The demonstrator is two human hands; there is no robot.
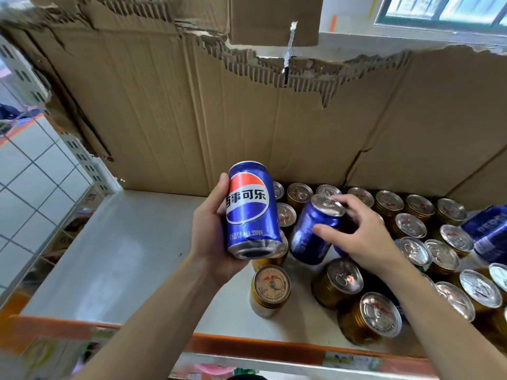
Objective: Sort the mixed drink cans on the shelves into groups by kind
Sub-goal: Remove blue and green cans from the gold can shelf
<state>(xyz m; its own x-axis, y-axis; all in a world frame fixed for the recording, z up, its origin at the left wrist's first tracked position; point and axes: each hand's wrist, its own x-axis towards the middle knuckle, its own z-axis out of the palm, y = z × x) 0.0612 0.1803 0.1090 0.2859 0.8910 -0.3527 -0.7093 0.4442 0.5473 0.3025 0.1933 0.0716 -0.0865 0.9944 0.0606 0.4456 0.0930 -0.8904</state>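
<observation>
Left hand point(208, 229) gripping blue cola can point(251, 212), fingers curling round it, holding it above shelf point(123, 256) at view centre, logo facing camera. Right hand point(365, 237) clasping second blue can point(312, 231), thumb and fingers wrapping its upper body, can tilting among gold cans point(367, 316), at 3 o'clock of first. Third blue can point(488, 229) lying on side at 3 o'clock edge. Torn cardboard point(219, 119) standing at 12 o'clock

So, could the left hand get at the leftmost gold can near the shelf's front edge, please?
Probably not yet: the left hand is full, gripping a blue can. The gold can itself stands upright with bare shelf on its left.
</observation>
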